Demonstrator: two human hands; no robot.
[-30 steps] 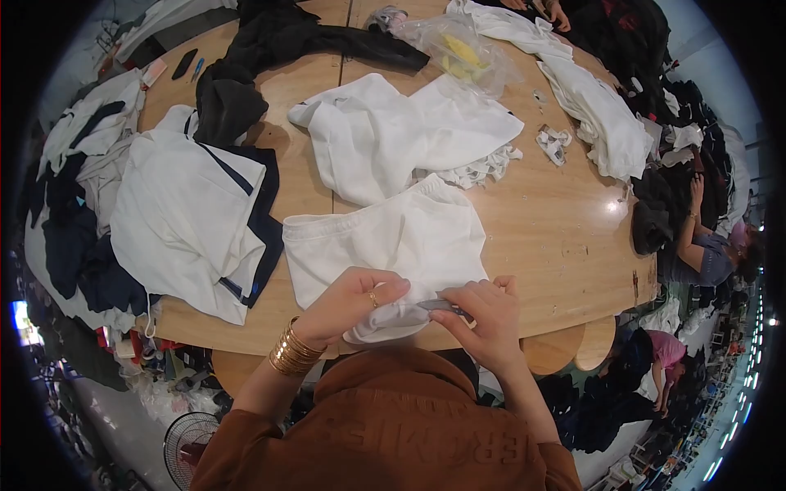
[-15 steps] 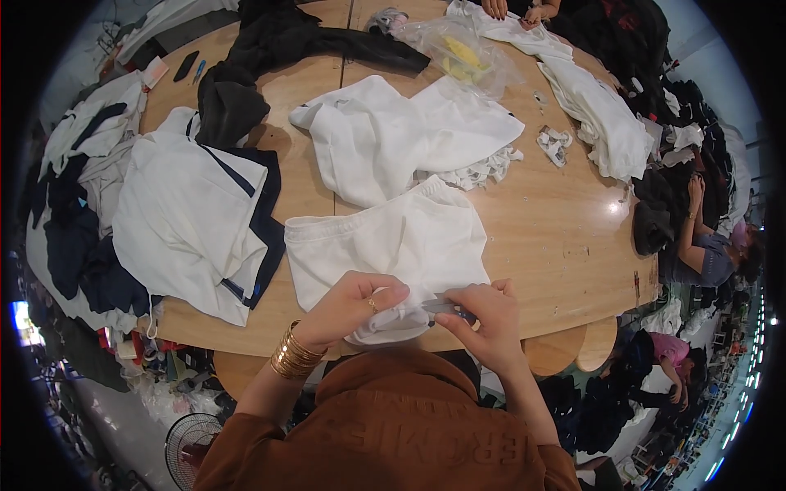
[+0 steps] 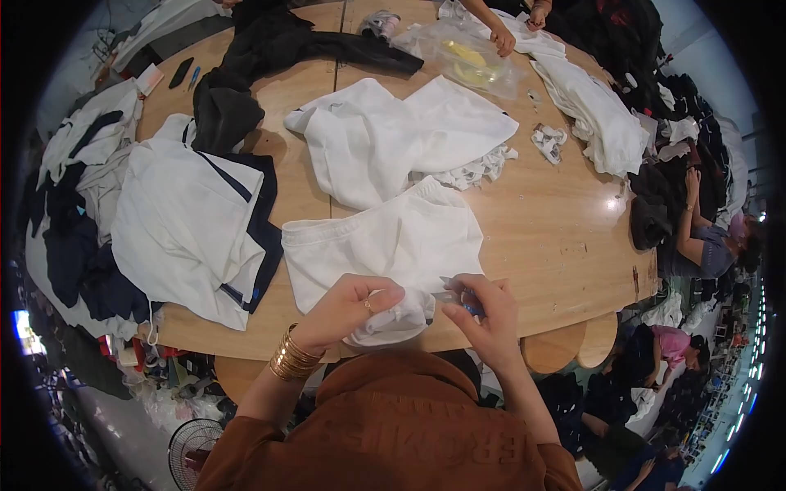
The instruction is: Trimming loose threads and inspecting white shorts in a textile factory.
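Note:
A pair of white shorts (image 3: pixel 340 250) with a gathered waistband lies on the table in front of me, its near edge bunched up. My left hand (image 3: pixel 352 309) is closed, pinching a fold of that white cloth between thumb and fingers. Small thread snips (image 3: pixel 446 296) with a bluish handle sit in my right hand (image 3: pixel 485 321), whose fingers curl round them. Their blades are apart and point left, beside the pinched fold. Whether they touch the cloth I cannot tell.
More white garments (image 3: pixel 368 135) lie beyond, and a white and navy stack (image 3: pixel 180 221) is at left. Dark clothing (image 3: pixel 270 49) stretches across the far left. Another person's hand (image 3: pixel 501 39) is over a clear plastic bag (image 3: pixel 483 69) with yellow contents. White scraps (image 3: pixel 548 143) lie at right.
The snips' blades have spread apart and my right fingers have loosened a little. My left hand keeps its pinch. Across the table, the other person's hand has reached toward the plastic bag.

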